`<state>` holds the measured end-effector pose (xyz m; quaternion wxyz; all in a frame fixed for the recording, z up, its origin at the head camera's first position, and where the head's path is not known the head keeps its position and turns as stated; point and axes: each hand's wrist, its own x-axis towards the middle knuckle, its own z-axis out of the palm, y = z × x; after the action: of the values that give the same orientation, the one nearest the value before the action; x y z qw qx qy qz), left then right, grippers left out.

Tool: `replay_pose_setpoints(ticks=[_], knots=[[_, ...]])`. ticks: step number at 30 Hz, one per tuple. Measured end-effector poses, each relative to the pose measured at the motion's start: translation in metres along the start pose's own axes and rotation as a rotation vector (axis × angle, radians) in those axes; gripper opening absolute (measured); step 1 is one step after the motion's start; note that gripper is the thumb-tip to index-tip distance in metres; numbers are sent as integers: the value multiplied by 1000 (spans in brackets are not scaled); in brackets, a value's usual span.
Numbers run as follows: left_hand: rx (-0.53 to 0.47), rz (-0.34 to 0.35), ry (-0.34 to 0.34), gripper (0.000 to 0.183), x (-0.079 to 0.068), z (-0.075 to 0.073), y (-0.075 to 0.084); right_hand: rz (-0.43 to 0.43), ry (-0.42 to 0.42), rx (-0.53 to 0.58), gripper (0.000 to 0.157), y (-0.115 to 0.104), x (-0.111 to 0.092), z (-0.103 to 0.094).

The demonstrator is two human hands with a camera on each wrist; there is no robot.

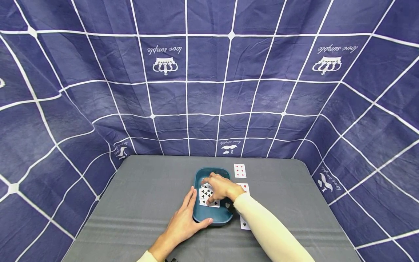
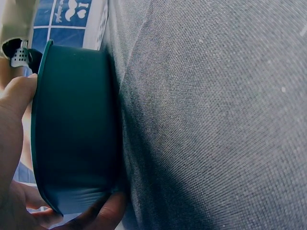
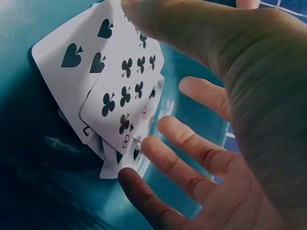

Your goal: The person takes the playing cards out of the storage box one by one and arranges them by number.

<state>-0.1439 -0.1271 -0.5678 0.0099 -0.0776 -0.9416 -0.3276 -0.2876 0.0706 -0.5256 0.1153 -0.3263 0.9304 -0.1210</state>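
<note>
A teal plastic tub (image 1: 212, 219) stands on the grey table. My left hand (image 1: 186, 221) holds its near left corner, fingers along the side wall and thumb over the near rim; the wrist view shows the tub's outer wall (image 2: 74, 120) beside that thumb. Inside the tub lies a loose pile of playing cards, an eight of clubs (image 3: 115, 103) partly over a spade card (image 3: 72, 52). My right hand (image 1: 222, 187) reaches in above the pile, its fingers spread and apart. Its thumb (image 3: 144, 14) overlaps the eight's far end; whether it touches cannot be told.
Right of the tub, a six of diamonds (image 1: 240, 171) lies face up. Nearer, a heart card (image 1: 245, 187) and a spade card (image 1: 244, 224) are partly hidden by the right arm. Blue gridded cloth (image 1: 209, 98) walls the table's back and sides.
</note>
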Motion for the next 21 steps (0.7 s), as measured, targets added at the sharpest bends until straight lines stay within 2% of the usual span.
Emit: replay_pose_setpoints(ticks=[8,21], knots=[[14,5,5,132,0,0,1,13,-23,-22,80,4,7,7],[8,10,17,131,-1,-1,2,-12,1,-29,61,4,5,8]])
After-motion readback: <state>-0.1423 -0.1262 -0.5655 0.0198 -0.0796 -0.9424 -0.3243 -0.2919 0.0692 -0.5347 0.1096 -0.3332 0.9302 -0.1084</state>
